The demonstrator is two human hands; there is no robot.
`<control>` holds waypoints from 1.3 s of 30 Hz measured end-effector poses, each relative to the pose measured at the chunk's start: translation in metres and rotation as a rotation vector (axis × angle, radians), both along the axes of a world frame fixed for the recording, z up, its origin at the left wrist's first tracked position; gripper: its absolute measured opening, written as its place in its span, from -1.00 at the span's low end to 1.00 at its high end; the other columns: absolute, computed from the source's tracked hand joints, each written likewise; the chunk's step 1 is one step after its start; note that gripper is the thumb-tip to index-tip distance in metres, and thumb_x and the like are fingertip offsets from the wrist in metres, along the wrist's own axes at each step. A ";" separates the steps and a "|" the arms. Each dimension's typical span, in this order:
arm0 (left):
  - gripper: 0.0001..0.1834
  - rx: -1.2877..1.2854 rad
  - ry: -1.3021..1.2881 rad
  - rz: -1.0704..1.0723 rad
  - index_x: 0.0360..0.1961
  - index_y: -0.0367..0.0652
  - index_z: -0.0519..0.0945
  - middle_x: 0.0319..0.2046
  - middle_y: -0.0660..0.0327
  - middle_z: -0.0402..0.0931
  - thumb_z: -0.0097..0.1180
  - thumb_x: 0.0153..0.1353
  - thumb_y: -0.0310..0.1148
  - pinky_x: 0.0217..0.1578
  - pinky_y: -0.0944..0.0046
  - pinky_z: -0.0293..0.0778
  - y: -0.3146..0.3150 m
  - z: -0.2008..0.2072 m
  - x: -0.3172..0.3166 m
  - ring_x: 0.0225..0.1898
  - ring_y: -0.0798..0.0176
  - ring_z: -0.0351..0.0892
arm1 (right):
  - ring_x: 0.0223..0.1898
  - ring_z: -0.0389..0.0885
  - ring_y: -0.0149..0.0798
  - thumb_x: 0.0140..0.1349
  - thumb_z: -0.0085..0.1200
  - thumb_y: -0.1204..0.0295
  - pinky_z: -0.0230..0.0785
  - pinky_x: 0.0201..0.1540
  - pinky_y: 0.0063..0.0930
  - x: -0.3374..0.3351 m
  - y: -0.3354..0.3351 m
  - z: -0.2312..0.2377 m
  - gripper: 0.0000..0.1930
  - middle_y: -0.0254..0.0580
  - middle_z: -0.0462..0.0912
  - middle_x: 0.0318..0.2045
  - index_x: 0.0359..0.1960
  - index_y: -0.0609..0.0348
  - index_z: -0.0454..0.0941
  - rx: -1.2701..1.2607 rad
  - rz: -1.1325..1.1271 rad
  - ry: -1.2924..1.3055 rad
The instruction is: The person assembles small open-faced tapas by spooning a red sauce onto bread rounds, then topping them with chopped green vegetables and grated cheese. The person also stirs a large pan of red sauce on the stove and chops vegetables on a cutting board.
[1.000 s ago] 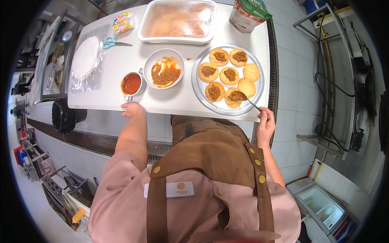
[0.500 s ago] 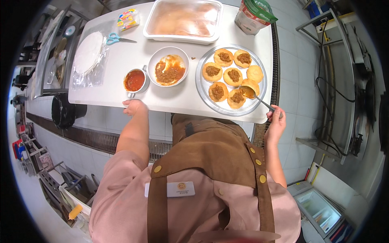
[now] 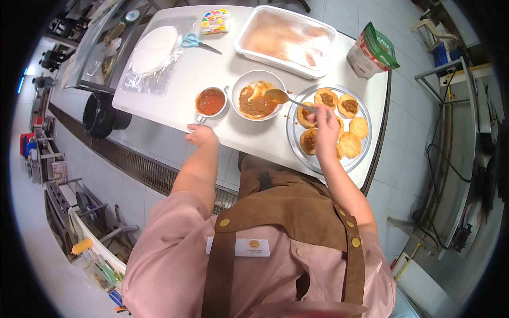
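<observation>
My right hand point(image 3: 327, 128) is closed round the dark handle of a spoon point(image 3: 277, 96), whose sauce-coated head is over the right rim of a white bowl point(image 3: 282, 85). Reddish-brown meat sauce point(image 3: 253, 103) lies in the bowl. Below my wrist is a round metal tray point(image 3: 367, 119) of small round golden breads point(image 3: 358, 127). Brown sauce tops several of them; two at the right are plain. My hand and forearm hide part of the tray. At the table's front edge my left hand point(image 3: 203, 136) holds nothing, fingers apart, just below a metal cup point(image 3: 201, 117) of red sauce.
On the white table point(image 3: 159, 103) are a lidded white tub point(image 3: 286, 40), a green-topped pouch point(image 3: 371, 53), blue-handled scissors point(image 3: 199, 43), a colourful packet point(image 3: 216, 22) and white dough rounds point(image 3: 155, 50) on plastic. A black bin point(image 3: 99, 115) stands left of the table.
My right hand has carried the spoon left from a bread at the tray's right side to the bowl's rim. The view has shifted, and my left hand stays by the table edge.
</observation>
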State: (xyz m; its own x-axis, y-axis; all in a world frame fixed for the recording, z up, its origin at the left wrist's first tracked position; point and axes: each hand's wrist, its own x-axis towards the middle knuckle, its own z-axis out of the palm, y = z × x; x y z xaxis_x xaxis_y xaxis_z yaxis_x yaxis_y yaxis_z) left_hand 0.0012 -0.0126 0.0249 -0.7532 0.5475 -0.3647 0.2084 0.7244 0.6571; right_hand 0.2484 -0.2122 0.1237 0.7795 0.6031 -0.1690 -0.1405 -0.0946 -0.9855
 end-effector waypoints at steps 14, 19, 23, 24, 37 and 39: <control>-0.28 0.013 0.006 -0.001 0.25 -0.33 0.16 0.19 -0.23 0.20 -0.41 0.40 0.13 0.07 -0.18 0.39 0.004 -0.008 -0.004 0.09 -0.31 0.41 | -0.51 0.47 -0.39 0.43 -0.14 0.31 0.34 -0.36 -0.47 -0.026 0.034 -0.035 -0.74 -0.27 0.53 -0.56 -0.21 0.23 0.54 -0.150 0.246 -0.135; -0.26 0.054 -0.029 -0.007 0.26 -0.34 0.14 0.21 -0.24 0.20 -0.42 0.39 0.15 0.14 -0.19 0.34 0.004 -0.011 -0.005 0.14 -0.32 0.36 | -0.56 0.37 -0.46 0.44 -0.17 0.32 0.29 -0.42 -0.57 -0.036 0.035 -0.024 -0.74 -0.37 0.50 -0.58 -0.20 0.25 0.51 -0.119 0.195 0.227; -0.26 0.048 -0.024 -0.011 0.25 -0.35 0.15 0.21 -0.23 0.19 -0.41 0.39 0.15 0.14 -0.18 0.34 0.003 -0.009 -0.004 0.14 -0.32 0.36 | -0.55 0.37 -0.51 0.44 -0.18 0.32 0.21 -0.46 -0.63 -0.031 0.035 -0.014 -0.76 -0.42 0.52 -0.56 -0.18 0.17 0.52 -0.203 0.142 0.432; -0.26 0.043 -0.021 -0.012 0.25 -0.35 0.15 0.22 -0.23 0.19 -0.41 0.39 0.15 0.14 -0.18 0.34 0.003 -0.009 -0.004 0.14 -0.32 0.36 | -0.55 0.38 -0.52 0.44 -0.18 0.31 0.18 -0.47 -0.64 -0.029 0.034 -0.013 -0.76 -0.43 0.52 -0.56 -0.18 0.15 0.52 -0.219 0.130 0.462; -0.26 0.026 0.011 -0.020 0.23 -0.37 0.17 0.19 -0.26 0.23 -0.41 0.39 0.15 0.14 -0.20 0.33 0.004 -0.007 -0.003 0.14 -0.34 0.36 | -0.50 0.38 -0.56 0.44 -0.16 0.24 0.13 -0.43 -0.62 -0.014 0.025 -0.009 -0.76 -0.47 0.53 -0.54 -0.18 0.06 0.51 -0.136 0.075 0.507; -0.26 0.011 0.020 -0.036 0.23 -0.38 0.17 0.19 -0.26 0.23 -0.41 0.39 0.14 0.14 -0.21 0.33 0.003 -0.007 -0.003 0.14 -0.35 0.36 | -0.50 0.38 -0.56 0.44 -0.16 0.23 0.13 -0.43 -0.62 -0.013 0.023 -0.007 -0.76 -0.47 0.53 -0.54 -0.18 0.07 0.51 -0.117 0.067 0.530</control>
State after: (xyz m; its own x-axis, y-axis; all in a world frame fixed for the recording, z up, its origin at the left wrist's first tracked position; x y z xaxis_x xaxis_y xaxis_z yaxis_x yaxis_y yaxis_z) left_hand -0.0021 -0.0099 0.0178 -0.7401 0.5779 -0.3439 0.2471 0.7093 0.6602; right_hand 0.2358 -0.1894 0.1166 0.5299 0.6025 -0.5968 -0.6046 -0.2250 -0.7641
